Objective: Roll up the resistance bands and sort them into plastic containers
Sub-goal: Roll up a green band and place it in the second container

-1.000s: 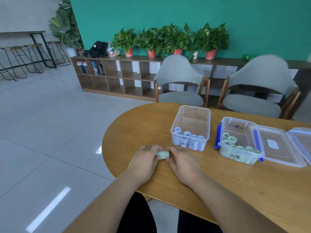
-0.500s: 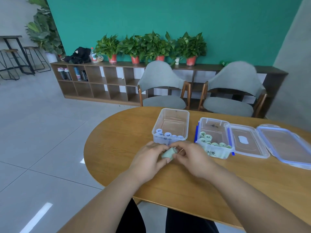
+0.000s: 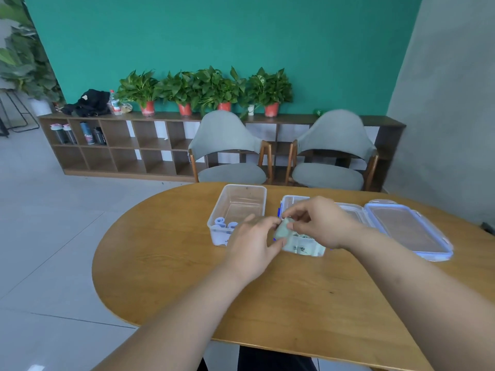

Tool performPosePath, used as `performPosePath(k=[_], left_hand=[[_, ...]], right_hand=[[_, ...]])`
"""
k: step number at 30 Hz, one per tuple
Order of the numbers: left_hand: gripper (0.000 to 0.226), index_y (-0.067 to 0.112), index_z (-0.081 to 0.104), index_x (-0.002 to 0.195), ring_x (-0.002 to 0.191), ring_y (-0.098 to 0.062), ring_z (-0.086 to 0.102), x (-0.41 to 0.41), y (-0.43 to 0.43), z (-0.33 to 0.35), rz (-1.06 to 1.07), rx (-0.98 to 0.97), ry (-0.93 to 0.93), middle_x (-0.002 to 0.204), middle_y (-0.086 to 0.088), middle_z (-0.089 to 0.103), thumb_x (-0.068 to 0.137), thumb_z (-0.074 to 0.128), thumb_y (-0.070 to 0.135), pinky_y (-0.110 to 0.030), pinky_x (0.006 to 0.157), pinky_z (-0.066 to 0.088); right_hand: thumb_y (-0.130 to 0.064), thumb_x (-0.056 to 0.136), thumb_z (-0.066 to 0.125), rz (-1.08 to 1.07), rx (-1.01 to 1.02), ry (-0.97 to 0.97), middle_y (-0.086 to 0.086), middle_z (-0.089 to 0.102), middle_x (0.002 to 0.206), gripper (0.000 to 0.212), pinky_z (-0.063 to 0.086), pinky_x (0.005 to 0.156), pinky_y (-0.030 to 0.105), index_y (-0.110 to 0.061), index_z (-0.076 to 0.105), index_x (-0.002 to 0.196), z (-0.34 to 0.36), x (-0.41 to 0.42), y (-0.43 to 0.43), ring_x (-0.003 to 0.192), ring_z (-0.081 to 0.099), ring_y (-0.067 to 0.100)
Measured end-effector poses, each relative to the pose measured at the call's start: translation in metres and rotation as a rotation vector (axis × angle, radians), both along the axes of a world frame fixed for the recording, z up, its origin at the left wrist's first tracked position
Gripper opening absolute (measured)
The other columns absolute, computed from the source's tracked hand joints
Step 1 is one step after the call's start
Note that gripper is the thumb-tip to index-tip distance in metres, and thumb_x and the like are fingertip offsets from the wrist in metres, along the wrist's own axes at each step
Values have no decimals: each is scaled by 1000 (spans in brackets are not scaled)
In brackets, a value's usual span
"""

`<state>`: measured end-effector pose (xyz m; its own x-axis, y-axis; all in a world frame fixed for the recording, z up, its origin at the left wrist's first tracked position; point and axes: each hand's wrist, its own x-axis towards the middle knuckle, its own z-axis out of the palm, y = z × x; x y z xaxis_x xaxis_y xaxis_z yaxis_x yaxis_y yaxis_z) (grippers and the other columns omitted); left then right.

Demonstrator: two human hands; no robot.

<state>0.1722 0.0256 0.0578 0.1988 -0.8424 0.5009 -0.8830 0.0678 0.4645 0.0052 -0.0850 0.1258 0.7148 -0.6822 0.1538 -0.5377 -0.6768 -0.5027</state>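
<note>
A rolled pale green resistance band point(image 3: 284, 229) is held between both hands above the wooden table point(image 3: 166, 263). My left hand point(image 3: 251, 247) grips its left side with fingertips and thumb. My right hand point(image 3: 318, 223) pinches its right side from above. The roll hangs over the near left corner of the right clear container point(image 3: 305, 249), which holds green rolls and is mostly hidden by my hands. The left clear container point(image 3: 241, 204) holds blue rolls point(image 3: 223, 222) at its near end.
Two clear lids with blue rims point(image 3: 407, 228) lie open to the right of the containers. Two grey chairs point(image 3: 227, 151) stand behind the table's far edge. A low wooden shelf point(image 3: 120, 145) with potted plants runs along the green wall.
Both hands lifted the green roll off the table and carried it rightward and away, from in front of the left container to over the right container. My view turned right.
</note>
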Motion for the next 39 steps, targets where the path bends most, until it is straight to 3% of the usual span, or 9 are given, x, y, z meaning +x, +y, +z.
performPosePath(k=[4, 8, 12, 16, 21, 26, 32, 39], left_hand=[[47, 32, 64, 138, 118, -10, 55, -8, -21, 6, -20, 37, -15, 121, 14, 67, 93, 77, 37, -35, 96, 52], [54, 27, 59, 143, 128, -13, 47, -11, -39, 4, -47, 91, -126, 132, 11, 67, 93, 76, 35, -39, 101, 50], [55, 24, 60, 143, 124, -18, 47, -13, -53, 5, -66, 123, -271, 129, 7, 68, 92, 77, 37, -40, 100, 48], [56, 23, 60, 139, 123, -19, 45, -13, -66, 4, -70, 178, -360, 125, 7, 68, 89, 77, 42, -41, 102, 45], [65, 24, 51, 148, 125, -22, 44, -10, -77, 1, -51, 247, -383, 125, -1, 62, 91, 77, 42, -37, 107, 41], [69, 31, 47, 145, 121, -21, 46, -8, -89, -6, -70, 311, -378, 124, 5, 61, 86, 78, 48, -37, 105, 43], [66, 26, 48, 143, 120, -20, 45, -5, -96, -12, -76, 317, -393, 123, 6, 66, 88, 76, 49, -38, 104, 42], [68, 30, 44, 144, 120, -22, 47, -3, -96, -11, -93, 376, -373, 127, 6, 66, 88, 75, 52, -42, 104, 45]], right_hand=[[-28, 96, 74, -58, -146, 145, -3, 77, 99, 20, 56, 88, 35, -27, 78, 116, 15, -12, -28, 93, 70, 17], [-30, 98, 71, -101, -246, 262, -9, 68, 98, 27, 47, 84, 24, -30, 74, 125, 13, -18, -59, 90, 59, 11], [-30, 97, 71, -104, -276, 355, -6, 72, 117, 31, 49, 88, 26, -29, 72, 129, -1, -14, -81, 95, 57, 11], [-31, 96, 73, -100, -282, 442, -4, 71, 121, 33, 54, 95, 35, -28, 71, 129, -18, -3, -91, 111, 62, 20], [-24, 95, 74, -78, -217, 508, -2, 69, 126, 35, 56, 93, 35, -24, 69, 130, -30, 8, -96, 111, 65, 20], [-21, 95, 74, -40, -192, 534, -5, 70, 124, 37, 53, 94, 28, -21, 67, 131, -32, 11, -97, 112, 65, 18], [-17, 92, 78, -17, -106, 516, -3, 72, 117, 32, 58, 96, 34, -21, 72, 123, -37, 12, -100, 106, 68, 17], [-17, 90, 79, -8, -74, 479, -7, 74, 111, 25, 58, 92, 30, -23, 76, 114, -42, 11, -106, 102, 68, 13]])
